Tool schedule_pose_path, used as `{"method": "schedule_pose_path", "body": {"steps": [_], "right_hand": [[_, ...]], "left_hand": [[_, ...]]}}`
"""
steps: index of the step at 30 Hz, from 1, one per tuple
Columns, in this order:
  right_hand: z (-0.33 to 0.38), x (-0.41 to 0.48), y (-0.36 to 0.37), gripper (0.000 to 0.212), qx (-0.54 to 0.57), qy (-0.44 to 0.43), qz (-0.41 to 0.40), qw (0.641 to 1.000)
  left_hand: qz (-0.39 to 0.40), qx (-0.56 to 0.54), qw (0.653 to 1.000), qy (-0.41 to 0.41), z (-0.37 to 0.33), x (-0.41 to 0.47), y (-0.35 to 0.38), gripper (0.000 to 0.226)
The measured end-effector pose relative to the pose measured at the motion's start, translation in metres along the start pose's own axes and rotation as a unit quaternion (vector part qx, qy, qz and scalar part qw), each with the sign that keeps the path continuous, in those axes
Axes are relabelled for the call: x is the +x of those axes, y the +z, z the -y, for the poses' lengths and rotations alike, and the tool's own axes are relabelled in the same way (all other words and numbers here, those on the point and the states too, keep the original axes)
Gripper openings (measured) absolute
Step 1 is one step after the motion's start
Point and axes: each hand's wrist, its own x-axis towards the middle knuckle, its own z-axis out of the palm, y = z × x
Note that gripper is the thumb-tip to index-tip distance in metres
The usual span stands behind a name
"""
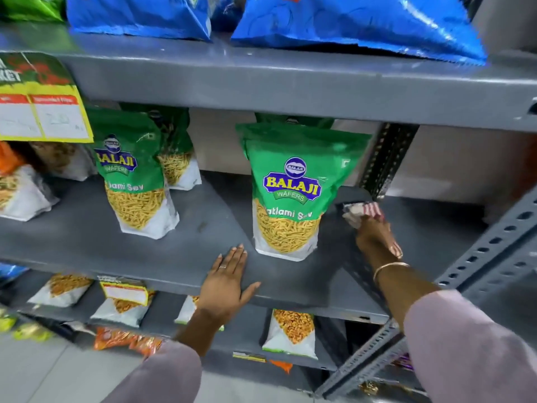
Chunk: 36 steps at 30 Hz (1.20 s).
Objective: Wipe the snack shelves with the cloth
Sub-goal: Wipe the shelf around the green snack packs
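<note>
Two pale mauve sleeves reach forward from the bottom edge toward a grey metal shelf [180, 228]. On its front lip, palm down and fingers spread flat, lies the left hand [225, 282], holding nothing. Further in and to the right, the right hand [374, 235] pinches a small crumpled red-and-white striped cloth [363, 212] in a closed grip, pressed to the shelf surface near the back right corner. Just left of the cloth stands an upright green, white-bottomed snack pouch [286, 196], very near it, perhaps touching. Behind it rises a dark perforated corner post [386, 158].

Open shelf likely to be wiped next lies leftward, between this pouch and a second green pouch [136, 181] well apart. Sweeping that way means passing in front of the near pouch or shifting it; the left hand is nearer for that.
</note>
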Motion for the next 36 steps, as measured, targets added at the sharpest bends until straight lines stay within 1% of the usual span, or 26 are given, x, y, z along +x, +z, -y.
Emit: {"method": "schedule_pose_path", "body": {"steps": [1, 2, 4, 5, 6, 8, 10, 11, 14, 15, 17, 19, 21, 22, 23, 25, 26, 27, 28, 29, 30, 31, 32, 34, 35, 36], "right_hand": [[0.003, 0.008, 0.0, 0.031, 0.021, -0.008, 0.02, 1.0], [0.004, 0.02, -0.001, 0.032, 0.028, 0.002, 0.058, 0.998], [0.008, 0.033, -0.005, 0.037, 0.0, 0.033, 0.143, 0.989], [0.011, 0.032, -0.003, 0.039, -0.017, 0.03, 0.171, 0.985], [0.014, 0.03, -0.002, 0.041, -0.029, 0.009, 0.177, 0.984], [0.026, 0.014, -0.003, 0.042, -0.044, -0.032, 0.14, 0.989], [0.033, -0.011, -0.008, 0.036, -0.065, -0.041, 0.08, 0.994], [0.034, -0.024, -0.01, 0.036, -0.083, -0.036, 0.071, 0.993], [0.031, -0.068, -0.022, 0.031, -0.11, -0.03, 0.094, 0.989], [0.03, -0.081, -0.025, 0.027, -0.14, -0.028, 0.125, 0.982], [0.033, -0.103, -0.039, 0.035, -0.212, -0.04, 0.175, 0.961], [0.034, -0.112, -0.055, 0.037, -0.192, -0.045, 0.24, 0.951], [0.038, -0.101, -0.072, 0.033, -0.155, -0.06, 0.308, 0.937], [0.041, -0.091, -0.079, 0.028, -0.138, -0.053, 0.316, 0.937], [0.045, -0.079, -0.086, 0.023, -0.122, -0.037, 0.297, 0.946], [0.049, -0.048, -0.089, 0.024, -0.065, 0.014, 0.19, 0.98], [0.047, -0.036, -0.084, 0.029, -0.043, 0.035, 0.136, 0.989], [0.046, -0.031, -0.077, 0.032, -0.033, 0.053, 0.108, 0.992], [0.044, -0.033, -0.069, 0.032, -0.024, 0.066, 0.114, 0.991], [0.042, -0.04, -0.059, 0.033, -0.002, 0.067, 0.139, 0.988], [0.04, -0.05, -0.047, 0.031, 0.015, 0.053, 0.171, 0.984], [0.039, -0.062, -0.038, 0.029, 0.014, 0.028, 0.195, 0.98], [0.039, -0.075, -0.032, 0.027, -0.014, 0.006, 0.22, 0.975], [0.039, -0.097, -0.026, 0.038, -0.096, -0.026, 0.254, 0.962], [0.039, -0.109, -0.027, 0.045, -0.126, -0.042, 0.275, 0.952], [0.04, -0.121, -0.031, 0.049, -0.125, -0.053, 0.308, 0.942]], "left_hand": [[-0.012, -0.004, 1.0, 0.01, 0.002, 0.001, 0.004, 0.069], [-0.012, -0.015, 1.0, 0.014, 0.003, 0.002, 0.006, 0.067], [-0.011, -0.014, 1.0, 0.017, 0.006, 0.003, 0.011, 0.07], [-0.017, -0.013, 1.0, 0.018, 0.006, 0.003, 0.013, 0.071], [-0.022, -0.016, 0.999, 0.016, 0.006, 0.004, 0.016, 0.071], [-0.027, -0.024, 0.999, 0.01, 0.007, 0.004, 0.018, 0.071], [-0.022, -0.009, 1.0, 0.011, 0.008, 0.004, 0.02, 0.073], [-0.024, -0.005, 1.0, 0.008, 0.008, 0.004, 0.021, 0.076], [-0.015, 0.001, 1.0, 0.007, 0.009, 0.006, 0.023, 0.084], [-0.013, 0.007, 1.0, 0.008, 0.009, 0.007, 0.023, 0.085], [-0.01, 0.008, 1.0, 0.006, 0.008, 0.007, 0.022, 0.095], [-0.008, 0.008, 1.0, 0.003, 0.007, 0.007, 0.022, 0.102], [-0.006, 0.003, 1.0, -0.004, 0.007, 0.007, 0.021, 0.099], [-0.008, 0.004, 1.0, -0.006, 0.007, 0.008, 0.022, 0.093], [-0.008, 0.009, 1.0, -0.008, 0.007, 0.008, 0.023, 0.086], [-0.004, 0.012, 1.0, -0.008, 0.008, 0.008, 0.024, 0.075], [-0.002, 0.014, 1.0, -0.006, 0.009, 0.008, 0.024, 0.074], [-0.002, 0.018, 1.0, -0.004, 0.01, 0.007, 0.024, 0.076], [-0.001, 0.019, 1.0, -0.002, 0.01, 0.007, 0.024, 0.083], [0.0, 0.018, 1.0, 0.0, 0.009, 0.007, 0.024, 0.094], [0.001, 0.016, 1.0, 0.002, 0.009, 0.006, 0.024, 0.1], [-0.003, 0.012, 1.0, 0.002, 0.009, 0.006, 0.024, 0.1], [-0.007, 0.006, 1.0, 0.001, 0.009, 0.007, 0.023, 0.096], [-0.01, -0.014, 1.0, -0.001, 0.008, 0.005, 0.022, 0.093], [-0.013, -0.021, 1.0, -0.002, 0.007, 0.004, 0.02, 0.094], [-0.017, -0.024, 1.0, 0.0, 0.007, 0.003, 0.02, 0.098]]}}
